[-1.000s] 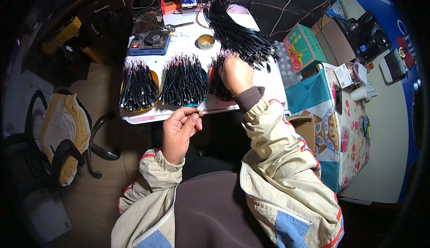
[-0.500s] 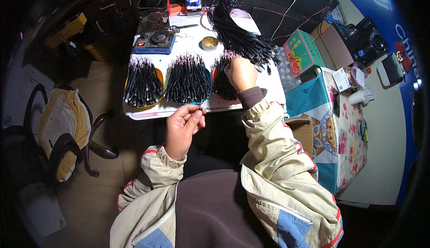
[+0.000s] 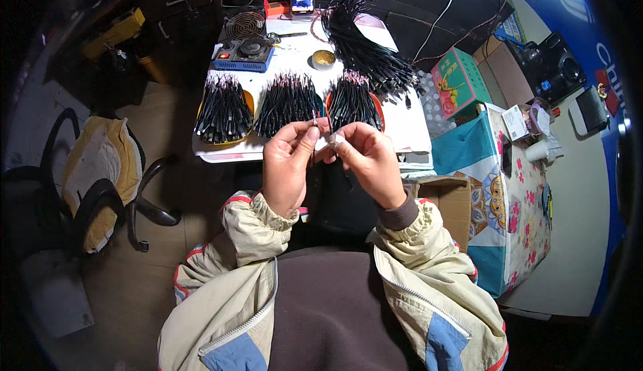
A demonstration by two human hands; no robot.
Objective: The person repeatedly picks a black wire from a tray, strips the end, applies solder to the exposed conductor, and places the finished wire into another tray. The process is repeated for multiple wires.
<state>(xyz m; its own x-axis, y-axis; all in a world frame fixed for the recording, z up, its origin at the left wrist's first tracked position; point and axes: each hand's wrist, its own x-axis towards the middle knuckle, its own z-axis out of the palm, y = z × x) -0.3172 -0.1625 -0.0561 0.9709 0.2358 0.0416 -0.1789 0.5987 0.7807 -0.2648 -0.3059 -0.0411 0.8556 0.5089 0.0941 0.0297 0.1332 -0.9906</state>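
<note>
Both hands were up in front of the bench's near edge, the left hand (image 3: 288, 163) and right hand (image 3: 365, 160) pinching a thin black wire (image 3: 329, 144) between their fingertips. Its slim end could have slipped from so light a pinch. On the bench (image 3: 408, 126) lay three fanned bundles (image 3: 289, 103) of black wires along the near edge, and one larger heap (image 3: 365, 49) toward the far right corner.
</note>
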